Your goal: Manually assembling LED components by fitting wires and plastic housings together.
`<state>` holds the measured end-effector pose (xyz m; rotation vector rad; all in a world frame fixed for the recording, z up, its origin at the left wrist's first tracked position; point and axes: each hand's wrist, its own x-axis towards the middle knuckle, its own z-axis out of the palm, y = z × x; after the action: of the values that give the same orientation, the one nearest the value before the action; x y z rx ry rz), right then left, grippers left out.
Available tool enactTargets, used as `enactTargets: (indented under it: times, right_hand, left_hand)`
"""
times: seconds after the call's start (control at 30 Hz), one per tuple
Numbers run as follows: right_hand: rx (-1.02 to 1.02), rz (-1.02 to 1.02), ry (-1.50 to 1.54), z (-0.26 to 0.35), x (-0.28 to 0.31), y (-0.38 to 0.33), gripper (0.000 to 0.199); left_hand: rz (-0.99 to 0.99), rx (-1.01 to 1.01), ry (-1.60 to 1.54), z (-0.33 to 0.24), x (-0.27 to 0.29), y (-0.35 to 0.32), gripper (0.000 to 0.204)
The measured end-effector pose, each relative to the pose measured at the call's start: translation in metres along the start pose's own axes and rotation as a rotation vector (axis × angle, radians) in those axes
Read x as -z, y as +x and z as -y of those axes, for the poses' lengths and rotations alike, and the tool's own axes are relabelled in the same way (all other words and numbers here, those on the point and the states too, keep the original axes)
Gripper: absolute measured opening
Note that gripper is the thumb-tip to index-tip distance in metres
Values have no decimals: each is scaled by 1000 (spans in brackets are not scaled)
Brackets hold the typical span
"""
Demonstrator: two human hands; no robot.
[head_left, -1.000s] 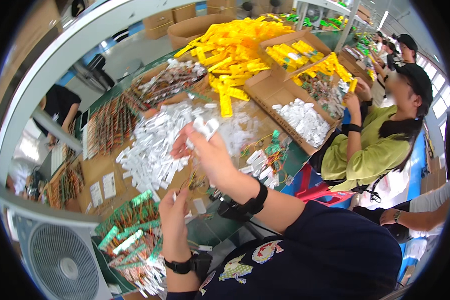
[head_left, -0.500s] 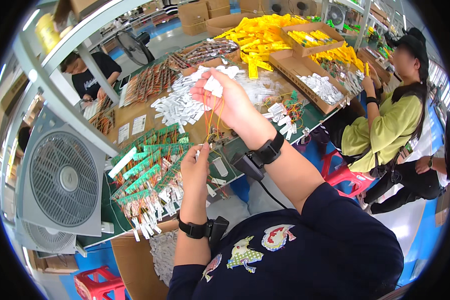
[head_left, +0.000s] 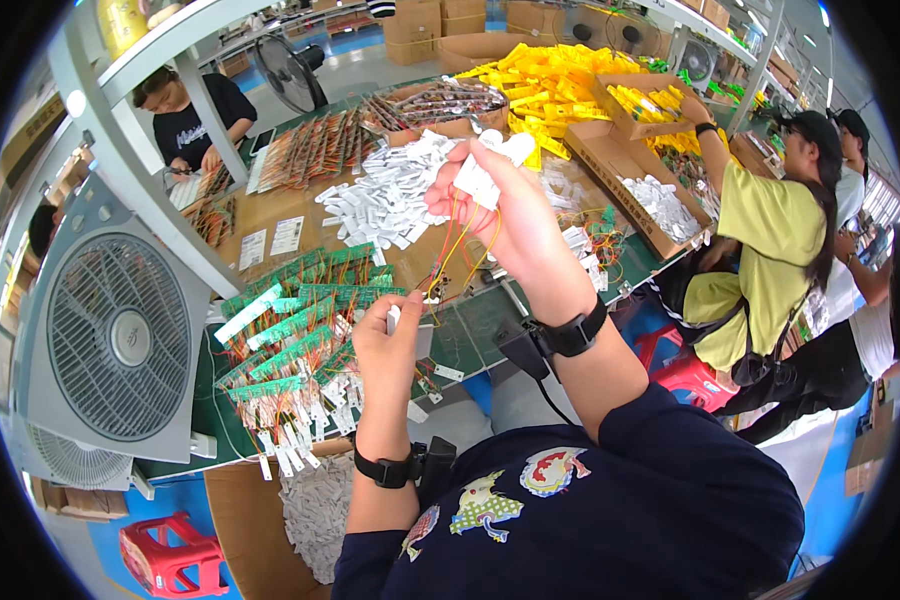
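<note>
My right hand (head_left: 510,215) is raised over the table, fingers closed round several flat white plastic pieces (head_left: 477,185). Thin red and yellow wires (head_left: 460,240) hang from those pieces down to my left hand (head_left: 382,345). There the thumb and fingertips pinch the wires' lower ends, and a small white piece (head_left: 394,319) shows between the fingers. Left of my left hand lie rows of green circuit boards (head_left: 290,330) with wires and white end pieces. Beyond my hands spreads a heap of loose white plastic parts (head_left: 390,195).
A grey box fan (head_left: 120,340) stands at the left. Yellow plastic parts (head_left: 540,85) are piled at the back. A carton (head_left: 630,180) holds white parts on the right; another carton (head_left: 255,520) sits below the table edge. Co-workers are at the far left and right.
The view has shifted slightly. My hands keep their holds, both on the wired pieces. At the right, the co-worker in yellow-green now stretches an arm toward the upper carton.
</note>
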<state>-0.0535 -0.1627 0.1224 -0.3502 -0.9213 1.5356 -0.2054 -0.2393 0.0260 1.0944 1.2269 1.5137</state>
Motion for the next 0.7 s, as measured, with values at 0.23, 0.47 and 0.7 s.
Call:
enactTargets:
  times: [0.23,0.47,0.7]
  right_hand:
    - [-140,77,-272,-19,23,-5,31]
    - [-107,-35,-170,3,38,8,34]
    - [-169,48,-120,10,49,27,34]
  left_hand:
    - [115,53,21,1,-14,23,19]
    - [139,144,75,18,-19,40,18]
    - [43,95,295,49,-20,66,23]
